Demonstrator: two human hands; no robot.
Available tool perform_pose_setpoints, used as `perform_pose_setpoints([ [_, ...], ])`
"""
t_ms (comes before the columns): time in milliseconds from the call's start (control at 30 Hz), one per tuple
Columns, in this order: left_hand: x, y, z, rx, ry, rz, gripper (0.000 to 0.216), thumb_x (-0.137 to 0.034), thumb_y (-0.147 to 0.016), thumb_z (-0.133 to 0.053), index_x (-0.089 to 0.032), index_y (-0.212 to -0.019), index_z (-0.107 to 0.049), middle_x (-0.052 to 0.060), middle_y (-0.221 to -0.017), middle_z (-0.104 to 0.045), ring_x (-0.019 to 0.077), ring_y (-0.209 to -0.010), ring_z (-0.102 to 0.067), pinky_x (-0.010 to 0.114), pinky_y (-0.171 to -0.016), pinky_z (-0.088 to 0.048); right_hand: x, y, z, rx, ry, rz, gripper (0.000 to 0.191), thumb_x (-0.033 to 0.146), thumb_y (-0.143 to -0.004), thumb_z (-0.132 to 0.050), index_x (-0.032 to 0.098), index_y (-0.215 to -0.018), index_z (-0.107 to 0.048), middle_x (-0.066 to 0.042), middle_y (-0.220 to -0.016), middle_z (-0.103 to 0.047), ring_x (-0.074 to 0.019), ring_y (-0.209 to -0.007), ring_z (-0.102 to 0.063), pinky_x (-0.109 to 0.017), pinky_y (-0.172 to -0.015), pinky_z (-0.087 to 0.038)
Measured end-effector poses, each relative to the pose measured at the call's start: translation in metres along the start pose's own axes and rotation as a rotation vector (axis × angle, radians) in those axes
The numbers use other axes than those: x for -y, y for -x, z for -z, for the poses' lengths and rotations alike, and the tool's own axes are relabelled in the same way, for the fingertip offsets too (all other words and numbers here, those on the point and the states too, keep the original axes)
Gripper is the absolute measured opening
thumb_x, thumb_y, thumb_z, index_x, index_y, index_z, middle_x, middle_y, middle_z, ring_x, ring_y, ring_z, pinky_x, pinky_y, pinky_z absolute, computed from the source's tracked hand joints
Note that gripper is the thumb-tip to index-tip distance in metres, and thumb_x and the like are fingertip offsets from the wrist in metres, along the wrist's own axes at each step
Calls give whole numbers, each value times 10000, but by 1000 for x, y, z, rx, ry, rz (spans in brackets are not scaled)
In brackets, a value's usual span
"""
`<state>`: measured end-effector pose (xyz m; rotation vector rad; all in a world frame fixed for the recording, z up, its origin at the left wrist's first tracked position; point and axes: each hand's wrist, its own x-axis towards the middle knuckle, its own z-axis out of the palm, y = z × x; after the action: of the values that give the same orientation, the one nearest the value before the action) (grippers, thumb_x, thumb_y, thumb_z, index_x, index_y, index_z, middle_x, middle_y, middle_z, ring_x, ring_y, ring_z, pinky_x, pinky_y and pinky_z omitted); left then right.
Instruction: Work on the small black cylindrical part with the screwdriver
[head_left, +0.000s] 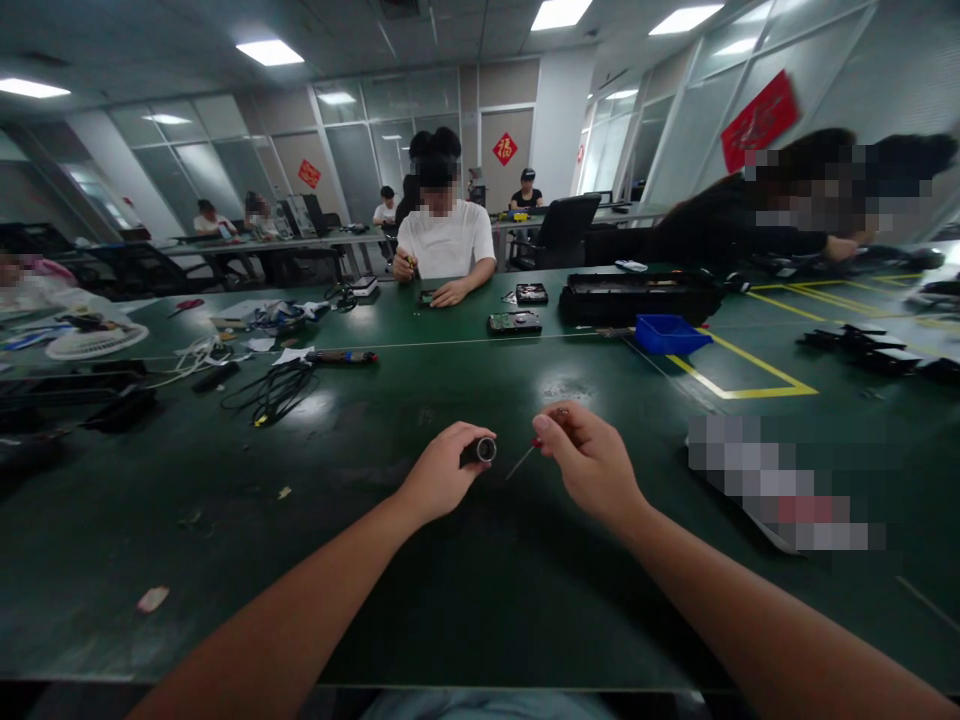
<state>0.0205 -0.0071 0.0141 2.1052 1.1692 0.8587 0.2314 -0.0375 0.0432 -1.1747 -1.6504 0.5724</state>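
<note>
My left hand [442, 468] is closed around a small black cylindrical part [480, 450] whose round, shiny end faces right. My right hand [589, 458] is closed on a thin screwdriver [525, 458] with a red handle, its metal shaft pointing down and left toward the cylinder. Both hands hover just above the dark green table [420, 590], a short gap apart.
A blue bin [667, 333] and a long black case [637, 297] sit at the far right by yellow floor-tape lines. Cables [270, 390], tools and papers lie at the left. A person in a white shirt [446, 245] works opposite; another leans in at the right.
</note>
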Motion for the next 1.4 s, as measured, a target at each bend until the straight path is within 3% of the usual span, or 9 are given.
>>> perform_pose_setpoints([
  [133, 10, -1, 1, -21, 15, -14, 288, -173, -851, -697, -234, -1133, -681, 41, -1164, -658, 218, -1107, -606, 383, -1019, -462, -4, 0, 0, -38, -159, -41, 251, 430, -954, -558, 209, -1025, -654, -33, -804, -704, -184, -750, -690, -329, -711, -549],
  [500, 13, 1, -2, -32, 20, -12, 365, -213, -844, -725, -262, -1202, -673, 38, -1182, -677, 226, -1125, -611, 390, -1025, -455, -3, -3, -5, 2, -94, -48, 259, 439, -943, -566, 209, -1034, -643, -66, -878, -740, -218, -820, -729, -373, -756, -571],
  [667, 15, 2, -1, -31, 16, -1, 407, -234, -851, -727, -298, -1248, -661, 25, -1235, -676, 235, -1163, -605, 409, -1053, -440, -2, -3, -3, 6, -58, -49, 251, 443, -936, -576, 207, -964, -656, -57, -844, -741, -207, -783, -715, -345, -709, -545],
  [833, 15, 2, -1, -31, 9, -14, 393, -230, -852, -730, -289, -1236, -666, 25, -1202, -686, 228, -1140, -613, 396, -1034, -446, -1, -3, 1, -7, 111, -43, 282, 474, -881, -650, 218, -765, -630, -15, -664, -678, -178, -611, -634, -305, -582, -457],
  [1033, 14, 2, 0, -33, -13, -6, 394, -222, -854, -723, -290, -1237, -663, 29, -1179, -684, 234, -1124, -608, 404, -1011, -453, -1, -3, 2, 81, 70, 38, 163, 292, -941, -538, 218, -1060, -621, -26, -842, -702, -185, -767, -671, -317, -693, -498],
  [1233, 17, 2, -1, -42, -13, -19, 393, -212, -848, -730, -277, -1230, -664, 26, -1168, -687, 226, -1109, -616, 385, -1003, -453, -3, -2, 0, 91, 57, -10, 254, 406, -1008, -440, 228, -1019, -621, 3, -702, -608, -165, -648, -596, -305, -614, -450],
  [1400, 18, 2, -2, -43, -6, -23, 399, -216, -851, -732, -293, -1236, -660, 19, -1191, -684, 224, -1127, -610, 393, -1020, -443, -9, -5, -5, 16, -195, -98, 237, 419, -959, -535, 220, -1058, -615, -41, -871, -677, -193, -802, -653, -346, -742, -516],
])
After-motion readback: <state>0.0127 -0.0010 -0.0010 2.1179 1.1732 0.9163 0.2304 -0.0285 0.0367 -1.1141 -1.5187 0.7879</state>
